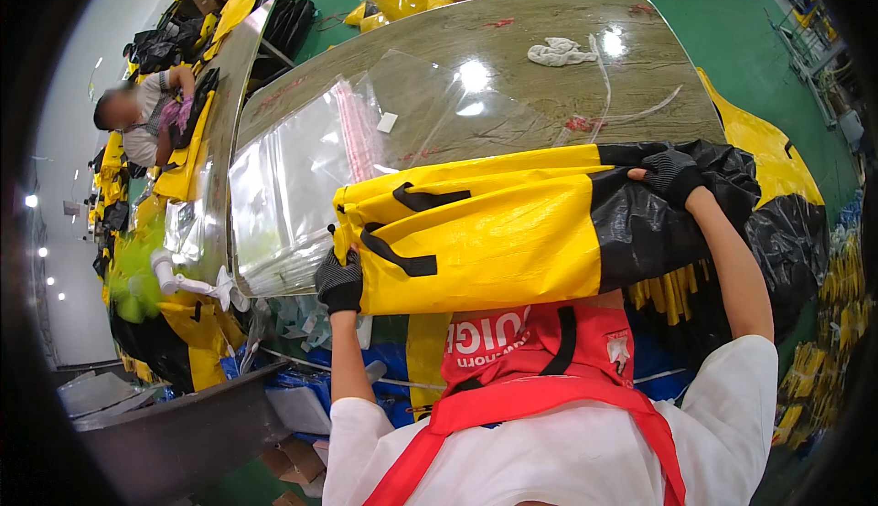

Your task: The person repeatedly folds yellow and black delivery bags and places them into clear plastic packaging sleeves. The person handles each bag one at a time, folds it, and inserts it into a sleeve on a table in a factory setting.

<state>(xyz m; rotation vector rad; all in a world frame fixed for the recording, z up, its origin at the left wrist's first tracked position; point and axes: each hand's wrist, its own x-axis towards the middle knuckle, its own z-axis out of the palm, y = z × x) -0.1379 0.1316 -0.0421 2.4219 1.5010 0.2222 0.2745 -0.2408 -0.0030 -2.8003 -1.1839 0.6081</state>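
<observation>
A folded yellow-and-black piece of shiny waterproof fabric (494, 259) lies across the near side of the table, with two black strap loops on its yellow part. My left hand (340, 282), in a dark knit glove with bare fingertips, is closed on the left end of the fabric, thumb on top. At the other end my right hand (672, 177), gloved the same way, grips the black part near its far edge. Its fingers are bent against the fabric, and their undersides are hidden.
Clear plastic bags (293, 177) are stacked on the table (412, 40) left of the fabric. A white rag (560, 52) lies farther back. A green fan (137, 273) stands at left, near a co-worker (146, 122) handling similar fabric. More yellow-and-black fabric (768, 159) hangs off the right side.
</observation>
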